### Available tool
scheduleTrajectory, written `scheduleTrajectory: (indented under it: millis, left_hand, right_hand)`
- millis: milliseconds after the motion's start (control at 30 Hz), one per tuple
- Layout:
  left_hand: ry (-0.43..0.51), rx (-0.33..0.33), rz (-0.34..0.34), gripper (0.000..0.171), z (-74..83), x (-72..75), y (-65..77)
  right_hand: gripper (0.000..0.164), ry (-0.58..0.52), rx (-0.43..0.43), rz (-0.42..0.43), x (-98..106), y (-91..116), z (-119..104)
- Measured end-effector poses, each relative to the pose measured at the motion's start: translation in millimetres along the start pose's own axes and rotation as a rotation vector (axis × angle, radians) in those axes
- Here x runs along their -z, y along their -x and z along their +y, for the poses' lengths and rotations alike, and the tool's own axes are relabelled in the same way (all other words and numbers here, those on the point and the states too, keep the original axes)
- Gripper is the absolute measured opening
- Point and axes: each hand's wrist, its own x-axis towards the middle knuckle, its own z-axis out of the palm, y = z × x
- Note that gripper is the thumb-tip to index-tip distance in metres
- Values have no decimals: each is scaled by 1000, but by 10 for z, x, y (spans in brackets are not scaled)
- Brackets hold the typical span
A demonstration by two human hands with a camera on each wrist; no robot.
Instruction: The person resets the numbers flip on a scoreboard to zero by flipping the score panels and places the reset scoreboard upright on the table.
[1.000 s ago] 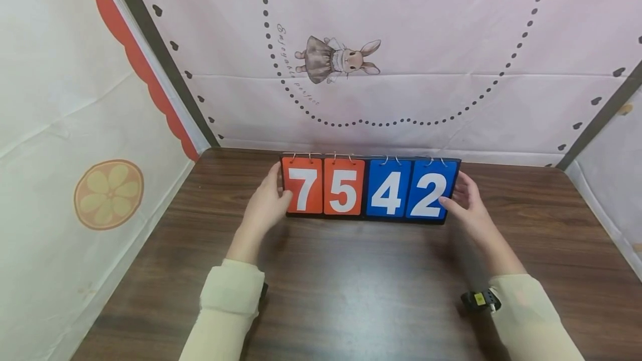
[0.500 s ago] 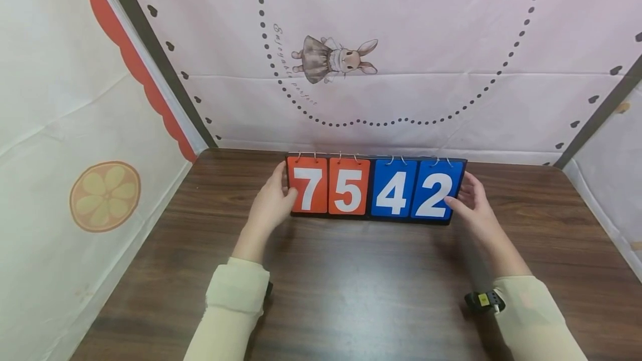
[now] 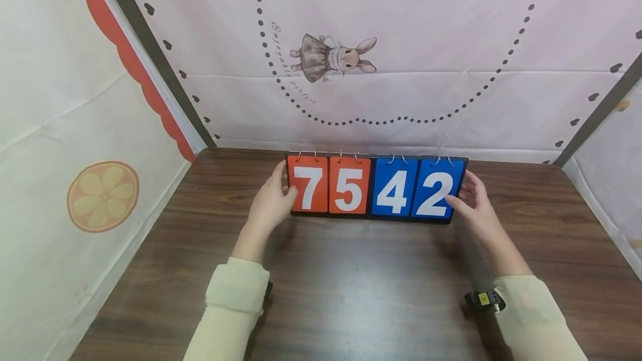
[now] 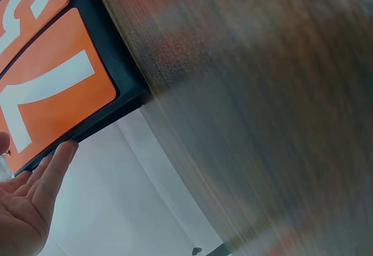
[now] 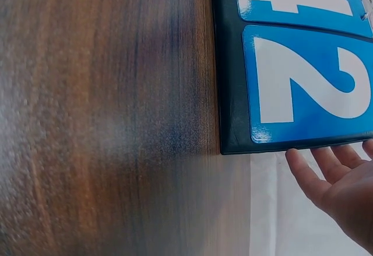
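Note:
A flip scoreboard [image 3: 371, 189] stands tilted back near the far edge of the table, showing red cards 7 and 5 and blue cards 4 and 2. My left hand [image 3: 271, 202] holds its left end, thumb in front of the 7 card and fingers at the side edge. At the other end my right hand [image 3: 473, 205] holds the board, thumb at the 2 card. In the left wrist view the fingers [image 4: 55, 171] lie against the black side edge. The right wrist view has the fingertips [image 5: 294, 157] along the opposite edge, below the blue 2 card [image 5: 312, 87].
The brown wood-grain table [image 3: 361, 288] stretches in front of the board. Close behind it rises a pale cloth wall [image 3: 411, 27] with a printed rabbit, and another cloth wall [image 3: 40, 183] stands at the left. A black wrist device [image 3: 484, 299] sits at the right cuff.
The scoreboard and both hands have shifted slightly to the right, mostly in the first half second. Since then they have stayed nearly still. The cards show the same numbers.

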Motion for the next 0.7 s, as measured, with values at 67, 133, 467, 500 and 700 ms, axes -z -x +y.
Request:
scheduleTrajectory:
  millis: [67, 133, 467, 500, 700]
  left_hand:
    - [1, 0, 0, 69, -9, 4, 0]
    - [1, 0, 0, 69, -15, 7, 0]
    - [-8, 2, -27, 70, -27, 6, -3]
    - [-8, 1, -29, 70, -26, 6, -2]
    - [-4, -13, -29, 70, -31, 6, -4]
  right_hand:
    - [75, 1, 2, 1, -1, -2, 0]
    - [75, 7, 2, 2, 1, -7, 2]
    - [71, 26, 11, 32, 168, -212, -102]
    - [69, 42, 12, 28, 196, -250, -116]
    - [65, 113, 6, -30, 322, -455, -197]
